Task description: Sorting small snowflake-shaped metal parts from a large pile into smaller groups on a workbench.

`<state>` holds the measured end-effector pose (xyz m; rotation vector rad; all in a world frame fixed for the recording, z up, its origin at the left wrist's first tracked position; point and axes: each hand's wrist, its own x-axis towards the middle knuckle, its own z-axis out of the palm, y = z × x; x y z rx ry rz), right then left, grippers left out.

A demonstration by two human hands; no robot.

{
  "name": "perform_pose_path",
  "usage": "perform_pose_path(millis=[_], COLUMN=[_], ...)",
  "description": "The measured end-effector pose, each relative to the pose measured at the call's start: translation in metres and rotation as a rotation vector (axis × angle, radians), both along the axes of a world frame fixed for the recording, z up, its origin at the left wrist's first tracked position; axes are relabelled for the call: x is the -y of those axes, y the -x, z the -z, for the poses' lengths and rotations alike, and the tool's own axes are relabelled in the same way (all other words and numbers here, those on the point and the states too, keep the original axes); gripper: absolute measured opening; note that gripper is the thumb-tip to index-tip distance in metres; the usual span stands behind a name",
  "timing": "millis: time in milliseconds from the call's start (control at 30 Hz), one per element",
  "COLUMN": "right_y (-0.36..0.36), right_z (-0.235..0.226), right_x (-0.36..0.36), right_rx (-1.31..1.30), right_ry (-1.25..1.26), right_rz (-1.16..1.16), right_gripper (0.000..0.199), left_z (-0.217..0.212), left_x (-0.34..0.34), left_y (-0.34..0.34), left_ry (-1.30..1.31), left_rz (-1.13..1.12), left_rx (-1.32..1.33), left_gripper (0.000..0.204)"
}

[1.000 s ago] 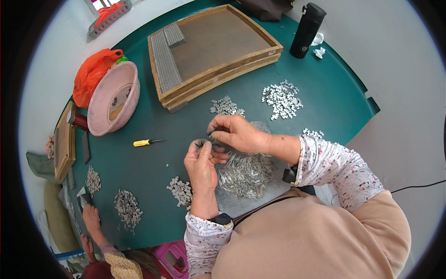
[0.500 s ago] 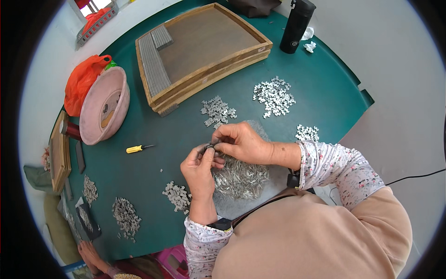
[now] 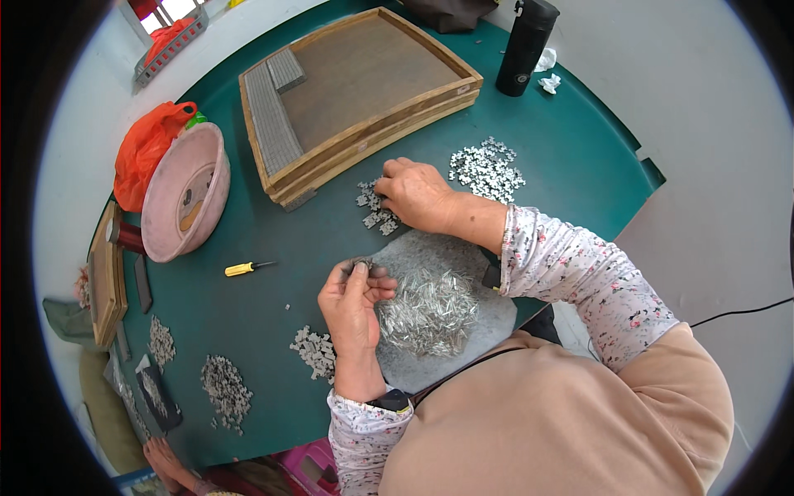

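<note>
My left hand (image 3: 351,302) is pinched closed around a small dark metal piece (image 3: 365,263), mostly covered by the thumb and fingers. Over a pile of small grey interlocking-shaped metal pieces (image 3: 378,220) is my right hand (image 3: 416,195), its fingers bent down among them. Its fingertips are hidden, so what they pinch cannot be made out. Close in front of me, a heap of thin shiny metal pins (image 3: 426,314) lies on a grey felt-like cloth (image 3: 496,318). Brighter metal pieces of similar shape (image 3: 486,169) form a pile right of my right hand.
Wooden trays (image 3: 372,83) are stacked at the back, with rows of grey pieces in the top one. A pink basin (image 3: 217,190), a yellow screwdriver (image 3: 240,269) and several small-part piles (image 3: 225,388) are leftward. A black bottle (image 3: 528,50) stands far right. Another person's hand (image 3: 165,463) rests lower left.
My right hand has left the left hand's fingertips and moved away from me to the grey metal pile. The left hand keeps its pinch almost in place, and more of the pin heap shows.
</note>
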<state>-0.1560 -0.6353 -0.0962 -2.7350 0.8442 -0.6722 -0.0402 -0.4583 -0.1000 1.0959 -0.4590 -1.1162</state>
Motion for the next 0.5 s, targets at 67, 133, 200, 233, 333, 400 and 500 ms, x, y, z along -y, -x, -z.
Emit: perform_pose_path(millis=[67, 133, 200, 233, 333, 400, 500], right_y=[-0.004, -0.004, -0.003, -0.002, 0.0, 0.006, 0.01], right_z=[0.005, 0.005, 0.002, 0.0, -0.012, -0.01, -0.001], right_x=[-0.001, -0.001, -0.002, -0.002, -0.013, -0.025, -0.053], right_rx=[-0.094, -0.085, -0.074, 0.004, 0.179, 0.272, 0.449], right_ry=[0.078, 0.1, 0.121, 0.097, -0.178, -0.423, -1.0], right_rz=[0.001, -0.011, -0.021, -0.013, -0.034, -0.04, -0.167], right_gripper=[0.014, 0.014, 0.014, 0.015, 0.016, 0.016, 0.013], left_z=[-0.002, -0.002, -0.002, -0.002, 0.003, 0.004, 0.002], left_x=[0.0, 0.002, 0.002, 0.002, -0.001, 0.001, 0.0], left_y=[0.001, 0.0, -0.001, 0.0, -0.002, -0.001, 0.001], left_ry=[-0.007, -0.002, 0.003, 0.009, 0.03, 0.049, 0.035], left_rz=[0.003, 0.013, 0.025, 0.022, -0.004, -0.002, -0.036], left_rx=[-0.037, -0.057, -0.075, -0.073, -0.06, -0.052, -0.03], left_gripper=[0.011, 0.011, 0.012, 0.011, 0.01, 0.009, 0.009])
